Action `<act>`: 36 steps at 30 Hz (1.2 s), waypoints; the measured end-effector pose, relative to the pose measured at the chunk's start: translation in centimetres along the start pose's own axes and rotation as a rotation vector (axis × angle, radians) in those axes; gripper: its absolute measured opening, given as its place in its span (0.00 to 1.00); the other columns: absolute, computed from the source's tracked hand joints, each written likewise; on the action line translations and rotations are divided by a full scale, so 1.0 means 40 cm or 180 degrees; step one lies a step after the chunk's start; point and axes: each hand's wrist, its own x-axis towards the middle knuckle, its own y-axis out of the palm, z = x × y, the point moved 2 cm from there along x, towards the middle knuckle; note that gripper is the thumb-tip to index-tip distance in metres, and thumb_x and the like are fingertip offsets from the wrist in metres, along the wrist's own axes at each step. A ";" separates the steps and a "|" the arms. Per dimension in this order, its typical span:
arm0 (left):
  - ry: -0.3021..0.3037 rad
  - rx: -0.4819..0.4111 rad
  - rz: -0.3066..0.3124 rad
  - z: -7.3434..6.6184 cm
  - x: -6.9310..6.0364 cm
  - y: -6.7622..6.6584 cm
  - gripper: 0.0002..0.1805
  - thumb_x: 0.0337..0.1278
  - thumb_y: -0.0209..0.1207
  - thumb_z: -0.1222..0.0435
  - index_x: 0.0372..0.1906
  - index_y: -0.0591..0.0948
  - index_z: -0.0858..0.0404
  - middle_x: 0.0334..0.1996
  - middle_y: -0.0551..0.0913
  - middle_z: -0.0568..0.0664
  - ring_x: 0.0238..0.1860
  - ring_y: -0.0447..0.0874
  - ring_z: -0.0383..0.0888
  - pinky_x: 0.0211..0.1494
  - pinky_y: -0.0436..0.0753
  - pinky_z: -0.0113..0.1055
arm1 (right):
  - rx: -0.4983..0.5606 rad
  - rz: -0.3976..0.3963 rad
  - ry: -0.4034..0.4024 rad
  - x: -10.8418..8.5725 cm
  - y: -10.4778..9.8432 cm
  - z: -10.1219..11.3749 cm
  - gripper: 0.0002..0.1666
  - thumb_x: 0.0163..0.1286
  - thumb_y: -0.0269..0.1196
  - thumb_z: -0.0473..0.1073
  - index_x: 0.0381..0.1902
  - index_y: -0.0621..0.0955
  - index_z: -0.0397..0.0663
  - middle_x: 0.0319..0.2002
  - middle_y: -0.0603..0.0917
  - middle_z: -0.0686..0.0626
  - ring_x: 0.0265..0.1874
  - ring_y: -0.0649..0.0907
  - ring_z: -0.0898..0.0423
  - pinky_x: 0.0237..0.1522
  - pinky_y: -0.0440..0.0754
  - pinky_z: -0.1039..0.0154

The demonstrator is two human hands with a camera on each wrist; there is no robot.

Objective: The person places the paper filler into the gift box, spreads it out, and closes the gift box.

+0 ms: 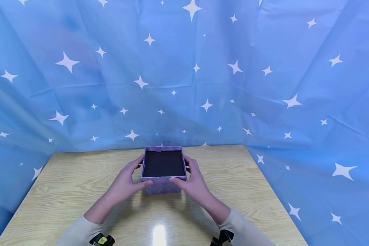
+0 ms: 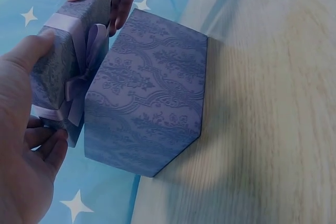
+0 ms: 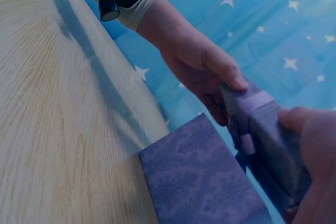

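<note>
Both my hands hold a purple patterned lid, its black inside (image 1: 164, 163) turned up in the head view. My left hand (image 1: 125, 182) grips the left side, thumb on the near wall. At the opposite side my right hand (image 1: 197, 184) grips it likewise. The wrist views show a pale ribbon round the lid (image 2: 60, 51), with a bow (image 2: 86, 72) facing a patterned box (image 2: 147, 93). That box rests on the table, just below the lid. Any contact between lid and box is unclear; the box's top is hidden.
A light wood-grain table (image 1: 233, 191) lies beneath. Blue cloth (image 1: 178, 116) with white stars hangs behind the table and along its sides. Black devices, such as the left one (image 1: 102, 240), are strapped over both pale sleeves.
</note>
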 end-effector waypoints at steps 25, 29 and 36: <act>0.0250 -0.0164 -0.0252 -0.011 -0.009 0.000 0.51 0.64 0.80 0.58 0.87 0.66 0.62 0.74 0.78 0.60 0.72 0.78 0.62 0.74 0.75 0.66 | -0.0244 -0.0179 -0.0612 0.006 -0.026 -0.007 0.56 0.63 0.85 0.38 0.85 0.70 0.44 0.66 0.77 0.41 0.64 0.80 0.45 0.70 0.76 0.42; 0.0379 -0.0218 -0.0406 -0.016 -0.005 0.004 0.45 0.69 0.76 0.62 0.85 0.69 0.64 0.70 0.81 0.60 0.69 0.82 0.60 0.72 0.78 0.63 | -0.0216 -0.0389 -0.0708 0.009 -0.024 -0.002 0.50 0.65 0.83 0.36 0.81 0.75 0.43 0.63 0.79 0.38 0.61 0.81 0.45 0.68 0.78 0.45; 0.0533 -0.0246 -0.0698 -0.015 0.001 0.015 0.34 0.77 0.68 0.69 0.82 0.74 0.62 0.63 0.84 0.54 0.64 0.87 0.57 0.68 0.83 0.59 | -0.0077 -0.0591 -0.0640 0.012 -0.020 0.007 0.38 0.75 0.76 0.38 0.79 0.78 0.53 0.64 0.79 0.46 0.66 0.79 0.52 0.70 0.79 0.46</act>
